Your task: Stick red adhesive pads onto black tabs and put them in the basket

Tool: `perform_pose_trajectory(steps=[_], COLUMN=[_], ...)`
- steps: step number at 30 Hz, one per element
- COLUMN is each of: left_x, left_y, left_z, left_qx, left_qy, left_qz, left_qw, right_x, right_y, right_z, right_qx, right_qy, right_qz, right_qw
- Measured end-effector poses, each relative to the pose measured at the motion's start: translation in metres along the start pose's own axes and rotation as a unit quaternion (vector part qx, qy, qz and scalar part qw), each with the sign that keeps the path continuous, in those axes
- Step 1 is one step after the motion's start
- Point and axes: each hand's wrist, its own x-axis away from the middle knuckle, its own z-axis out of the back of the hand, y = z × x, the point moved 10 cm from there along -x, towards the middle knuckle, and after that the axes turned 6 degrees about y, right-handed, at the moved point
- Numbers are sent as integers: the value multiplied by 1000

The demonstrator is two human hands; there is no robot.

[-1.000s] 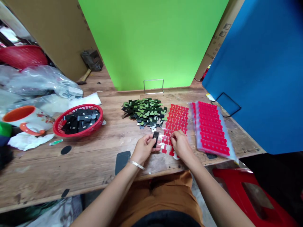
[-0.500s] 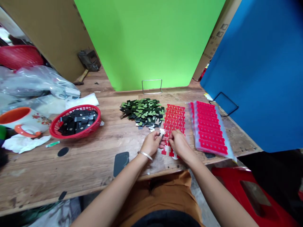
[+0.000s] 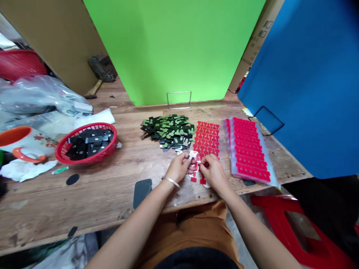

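My left hand (image 3: 179, 168) pinches a small black piece (image 3: 191, 160) at the near middle of the wooden table (image 3: 106, 186). My right hand (image 3: 214, 171) meets it from the right, fingertips on a small red sticker (image 3: 199, 163) against that piece. Both hands hover over the near end of a clear sheet of red stickers (image 3: 206, 140). Just behind lies a pile of dark green and black pieces (image 3: 168, 130).
A stack of red sticker sheets (image 3: 248, 149) lies to the right. At left are a red basket (image 3: 85, 144) of black pieces, an orange-rimmed mug (image 3: 24, 142), plastic bags (image 3: 42, 97). A black pad (image 3: 141, 190) lies near the front edge. Green (image 3: 174, 48) and blue (image 3: 308, 82) boards stand behind; a red stool (image 3: 297, 231) sits low right.
My hands have come together: the black piece, held upright and apart in my left hand before, now meets my right fingertips with a red sticker. The view shifted slightly.
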Motion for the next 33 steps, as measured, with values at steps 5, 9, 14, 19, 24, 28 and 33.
perform_pose_trajectory(steps=[5, 9, 14, 19, 24, 28, 33], left_x=[-1, 0, 28, 64, 74, 73, 73], left_y=[-1, 2, 10, -11, -22, -21, -21], left_z=[1, 2, 0, 7, 7, 5, 5], left_qx=[-3, 14, 57, 100, 110, 112, 110], left_qy=[13, 19, -26, -33, -43, -56, -64], left_qz=[9, 10, 10, 75, 88, 88, 84], left_qw=[1000, 1000, 998, 992, 989, 988, 988], right_x=[8, 14, 26, 42, 55, 58, 57], right_y=[16, 23, 4, -14, -18, -18, -20], right_z=[3, 6, 1, -11, -26, -27, -27], right_qx=[-183, -311, -349, -317, -295, -262, -252], right_qy=[-34, -12, -19, -15, -30, -22, -23], right_qz=[-90, -172, -172, -149, -145, -122, -109], right_qw=[978, 935, 921, 937, 944, 957, 961])
